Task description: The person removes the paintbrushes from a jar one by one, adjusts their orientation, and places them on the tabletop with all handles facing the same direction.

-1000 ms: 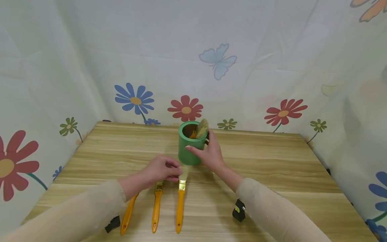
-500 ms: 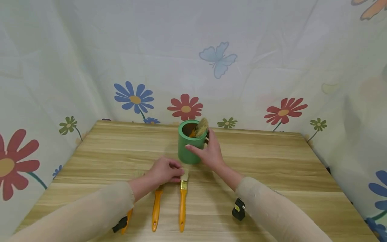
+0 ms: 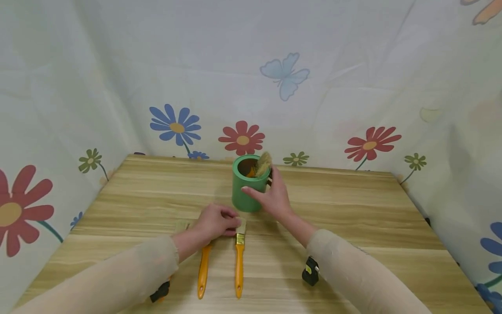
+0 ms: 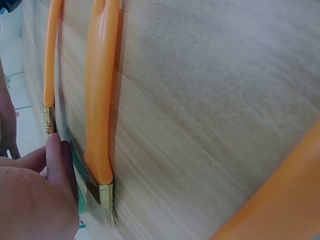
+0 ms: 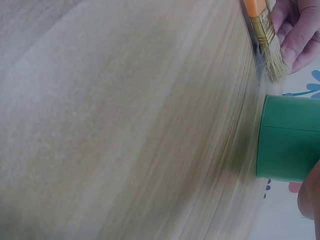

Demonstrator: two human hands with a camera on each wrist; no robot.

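A green cup (image 3: 242, 203) stands on the wooden table (image 3: 353, 218) with a brush's bristles (image 3: 263, 163) poking over its rim. My right hand (image 3: 267, 192) grips the cup from its right side; the cup (image 5: 287, 137) also shows in the right wrist view. In front of the cup lie orange-handled paintbrushes. My left hand (image 3: 232, 223) pinches the head of the right paintbrush (image 3: 239, 266), and its fingers (image 5: 296, 30) lie against the bristles (image 5: 272, 62). The middle paintbrush (image 3: 203, 271) lies beside it. Most of a third brush (image 4: 285, 200) is hidden under my left forearm.
A flower-and-butterfly cloth (image 3: 282, 78) walls the table at the back and both sides. Black wrist cameras sit on my left sleeve (image 3: 160, 291) and right sleeve (image 3: 311, 271). Bare tabletop lies to the right of the cup (image 3: 345, 205) and to its left (image 3: 157, 192).
My left hand has slid a little to the right onto the right brush's head, and that brush's handle has swung straighter. The right hand stays on the cup.
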